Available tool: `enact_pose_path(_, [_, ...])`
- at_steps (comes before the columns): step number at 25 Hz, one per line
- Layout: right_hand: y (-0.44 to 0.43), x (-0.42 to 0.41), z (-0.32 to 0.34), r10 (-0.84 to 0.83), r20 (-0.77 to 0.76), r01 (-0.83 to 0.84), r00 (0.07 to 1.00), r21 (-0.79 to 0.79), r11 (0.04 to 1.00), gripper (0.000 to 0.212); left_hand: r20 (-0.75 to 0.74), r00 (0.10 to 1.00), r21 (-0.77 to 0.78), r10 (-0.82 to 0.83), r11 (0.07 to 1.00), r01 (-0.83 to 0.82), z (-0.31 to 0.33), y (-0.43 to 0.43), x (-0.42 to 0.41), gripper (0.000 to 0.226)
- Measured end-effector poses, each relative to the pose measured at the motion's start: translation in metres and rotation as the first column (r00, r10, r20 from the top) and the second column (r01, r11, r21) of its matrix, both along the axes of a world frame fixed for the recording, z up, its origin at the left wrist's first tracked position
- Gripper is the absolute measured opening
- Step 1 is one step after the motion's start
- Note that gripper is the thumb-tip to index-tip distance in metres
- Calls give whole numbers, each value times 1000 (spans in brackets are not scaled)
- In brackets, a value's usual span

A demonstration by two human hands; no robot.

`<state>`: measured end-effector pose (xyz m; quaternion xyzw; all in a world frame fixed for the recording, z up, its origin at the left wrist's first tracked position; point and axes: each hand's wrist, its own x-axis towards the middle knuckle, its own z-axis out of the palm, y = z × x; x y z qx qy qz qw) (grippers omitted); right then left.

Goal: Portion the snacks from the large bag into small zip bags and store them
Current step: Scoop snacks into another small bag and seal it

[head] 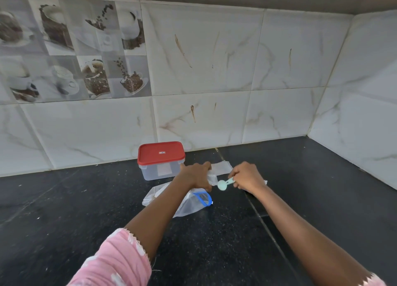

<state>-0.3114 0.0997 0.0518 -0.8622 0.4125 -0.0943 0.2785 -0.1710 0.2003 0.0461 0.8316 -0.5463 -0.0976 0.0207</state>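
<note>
A clear plastic bag (222, 167) is gripped at its crumpled edge by the left hand (196, 176), with the fingers curled round it. A pale green scoop (224, 184) is pinched by its handle in the right hand (248, 177), and its bowl is turned toward the gripped bag. A blue-sealed zip bag (193, 202) is laid flat on the black countertop (86, 210) beneath the left wrist. Just behind it, a clear container (161, 170) is closed with a red lid (161, 153).

Pink left sleeve (111, 262), white blotchy print, pale zigzag trim with loose threads at the cuff. Only a corner of the matching right sleeve (374, 281) showing, bottom edge. Bare forearms down to left hand (196, 175) and right hand (247, 176).
</note>
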Motion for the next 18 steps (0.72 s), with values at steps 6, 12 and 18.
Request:
enact_pose_path(6, [22, 5, -27, 117, -7, -116, 993, 59, 992, 28, 166, 985, 177, -53, 984, 24, -1, 1, -2, 74])
enact_pose_path(12, [48, 30, -40, 319, 31, -315, 947, -101, 944, 22, 110, 994, -48, -10, 999, 15, 6, 18, 16, 62])
enact_pose_path(18, [71, 69, -39, 556, -189, -575, 809, -58, 816, 19, -277, 952, -288, 127, 935, -208, 15, 46, 40, 59])
